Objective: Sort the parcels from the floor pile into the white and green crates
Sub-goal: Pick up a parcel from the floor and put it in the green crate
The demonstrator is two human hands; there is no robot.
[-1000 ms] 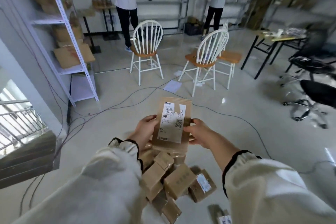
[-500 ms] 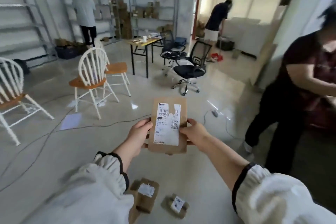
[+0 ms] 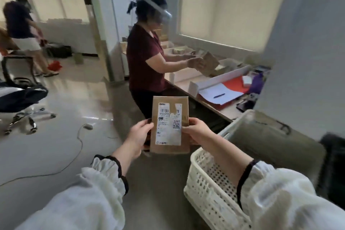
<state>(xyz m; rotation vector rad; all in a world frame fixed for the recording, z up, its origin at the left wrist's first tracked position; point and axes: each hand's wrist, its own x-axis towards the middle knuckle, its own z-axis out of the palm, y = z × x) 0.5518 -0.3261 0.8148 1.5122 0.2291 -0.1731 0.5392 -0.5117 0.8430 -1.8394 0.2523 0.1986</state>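
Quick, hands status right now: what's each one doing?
Left hand: holds the parcel by its left edge.
Right hand: holds the same parcel by its right edge.

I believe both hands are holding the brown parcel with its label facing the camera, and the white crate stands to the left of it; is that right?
Not quite. The head view shows the white crate standing to the right of the parcel, not to the left. The rest is correct: the left hand and the right hand both hold the brown parcel, with its label facing the camera.

Left: open floor (image 3: 56, 145), a cable (image 3: 79, 147) trailing across.
Right: white crate (image 3: 203, 192) near.
Far: standing person (image 3: 145, 61) blocks.
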